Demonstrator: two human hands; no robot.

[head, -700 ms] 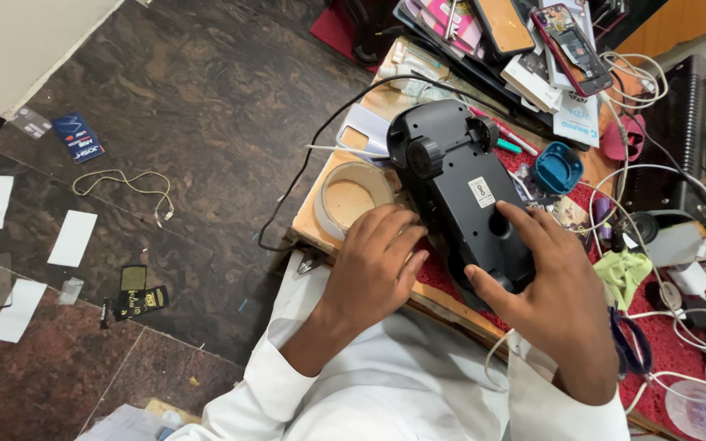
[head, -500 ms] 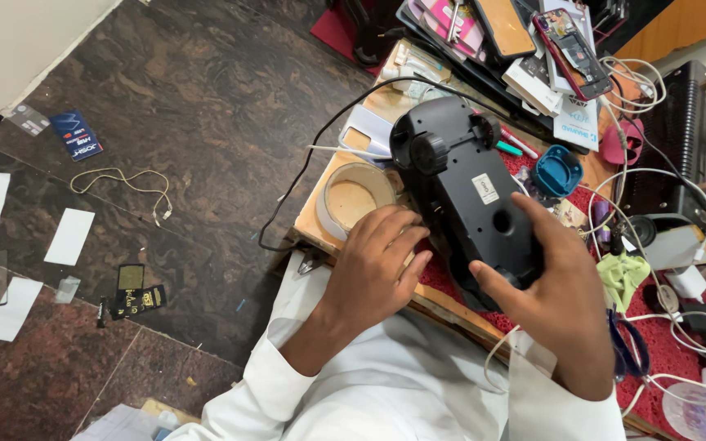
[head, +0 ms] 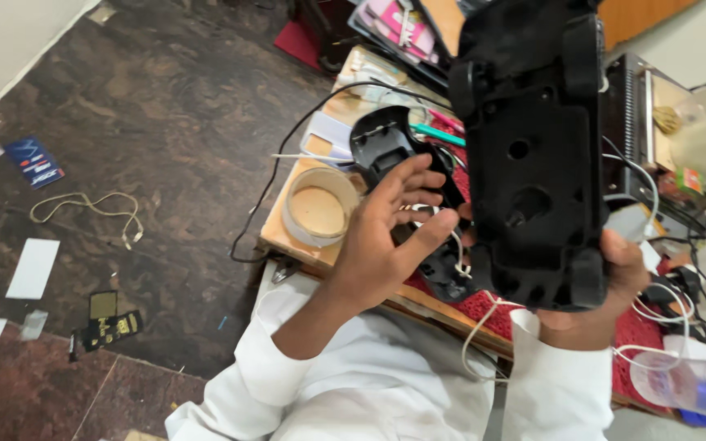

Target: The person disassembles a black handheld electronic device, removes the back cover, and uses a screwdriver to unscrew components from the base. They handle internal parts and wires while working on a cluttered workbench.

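My right hand [head: 606, 282] grips the black plastic housing [head: 533, 147] from below, its long axis upright, hollow inside facing me. My left hand [head: 386, 233] hovers open-fingered beside it, over the bench's [head: 288, 237] near edge.

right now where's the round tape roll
In the head view the tape roll lies flat at the left corner of the wooden table, just left of the left hand and beside a black cable.

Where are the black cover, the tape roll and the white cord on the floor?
Black cover [head: 533, 163], head view, its inner face.
Tape roll [head: 320, 211], head view, its hollow middle.
White cord [head: 83, 206], head view, its loop.
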